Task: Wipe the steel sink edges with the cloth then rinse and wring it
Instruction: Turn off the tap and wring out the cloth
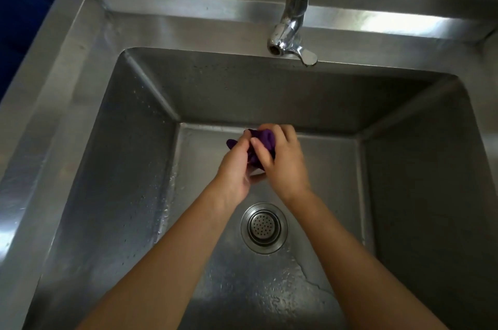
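A bunched purple cloth (262, 141) is held low inside the steel sink basin, above its floor and a little behind the drain. My left hand (234, 168) grips the cloth's left side, with a purple end sticking out past the fingers. My right hand (283, 161) is closed over its right side, so most of the cloth is hidden between the two hands. The sink's wide steel edge (67, 41) runs around the basin.
A chrome tap (292, 30) hangs over the back of the basin, and no water runs from its spout. The round drain strainer (264, 227) sits in the basin floor under my wrists. Water droplets and a puddle (269, 294) lie on the left wall and near floor.
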Available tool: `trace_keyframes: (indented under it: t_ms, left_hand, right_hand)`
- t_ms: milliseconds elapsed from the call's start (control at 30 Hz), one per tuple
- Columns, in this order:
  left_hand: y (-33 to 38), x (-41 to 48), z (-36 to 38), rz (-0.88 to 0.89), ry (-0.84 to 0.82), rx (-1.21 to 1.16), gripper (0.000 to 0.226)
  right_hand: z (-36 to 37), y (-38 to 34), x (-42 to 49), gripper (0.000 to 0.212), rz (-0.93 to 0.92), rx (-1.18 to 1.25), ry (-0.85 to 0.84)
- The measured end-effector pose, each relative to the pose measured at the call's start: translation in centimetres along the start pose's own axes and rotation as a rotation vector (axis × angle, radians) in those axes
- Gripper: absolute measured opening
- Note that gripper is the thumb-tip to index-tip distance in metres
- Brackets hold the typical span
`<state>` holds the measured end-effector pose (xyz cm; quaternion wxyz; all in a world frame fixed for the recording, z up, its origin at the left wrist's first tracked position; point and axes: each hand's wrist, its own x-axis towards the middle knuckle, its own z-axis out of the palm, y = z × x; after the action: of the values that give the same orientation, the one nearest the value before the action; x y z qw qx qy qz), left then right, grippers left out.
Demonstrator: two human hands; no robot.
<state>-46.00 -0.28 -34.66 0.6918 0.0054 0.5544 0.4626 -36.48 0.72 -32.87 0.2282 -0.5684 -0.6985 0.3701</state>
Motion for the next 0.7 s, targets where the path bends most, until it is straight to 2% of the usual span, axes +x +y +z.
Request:
trace_keyframes:
  t_ms: [100, 233, 333, 467, 567, 700]
  left_hand:
    - [0.6, -0.4, 0.0, 0.021, 0.016, 0.091, 0.035]
    - [1.3, -0.3, 0.6, 0.012, 0.111, 0.085, 0.031]
    - [1.5, -0.5, 1.2, 0.016, 0.136, 0.069, 0.027]
    - [1.2, -1.2, 0.9, 0.035, 0.062, 0.009, 0.028]
    - [1.4, -1.7, 1.4, 0.096, 0.133, 0.063, 0.025]
    - [1.2, -2.1, 2.0, 0.092, 0.209, 0.085, 0.033]
  right_hand:
    - [-0.5, -0.1, 0.3, 0.031, -0.051, 0.048, -0.065]
    - [-0.6, -0.7, -0.6, 0.051, -0.075, 0.033, -0.086]
    - [-0.9, -1.0, -1.6, 0.062, -0.288, -0.039, -0.042]
    - [-1.8, -0.7, -1.0, 0.065, -0.566, -0.18, -0.058]
    - [-1.8, -0.2, -0.1, 0.071, -0.602, -0.25, -0.074]
    - [-2.0, -0.2, 0.9, 0.067, -0.655, -0.286, 0.031]
